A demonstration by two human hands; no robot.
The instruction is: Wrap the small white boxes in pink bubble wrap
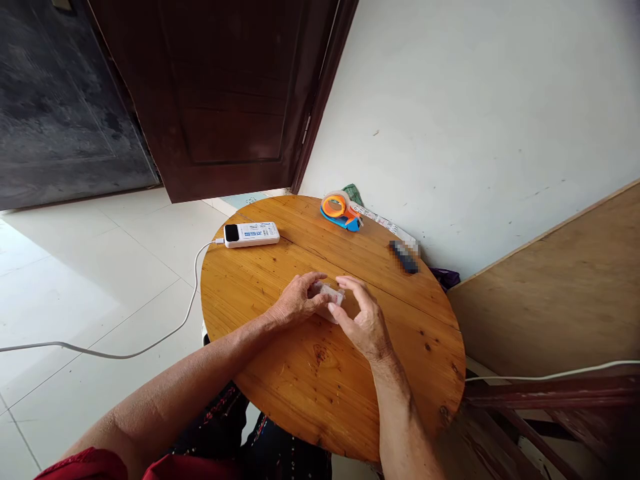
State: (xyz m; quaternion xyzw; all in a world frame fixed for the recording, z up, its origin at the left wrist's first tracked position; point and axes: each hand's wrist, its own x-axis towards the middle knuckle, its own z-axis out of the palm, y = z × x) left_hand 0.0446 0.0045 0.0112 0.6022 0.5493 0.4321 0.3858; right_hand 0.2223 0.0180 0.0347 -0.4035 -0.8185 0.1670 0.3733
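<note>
My left hand (299, 301) and my right hand (363, 320) meet over the middle of a round wooden table (280, 267). Between their fingertips sits a small pale, clear-looking object (331, 294), pinched from both sides; what it is I cannot make out. Both hands have their fingers curled around it, resting just above the tabletop.
A white power bank (251, 234) with a white cable (150, 343) lies at the table's far left. An orange and blue tape dispenser (340, 211) stands at the back edge, a small dark object (404, 257) near the wall. A wooden board (550, 293) leans at right; a dark door (225, 93) behind.
</note>
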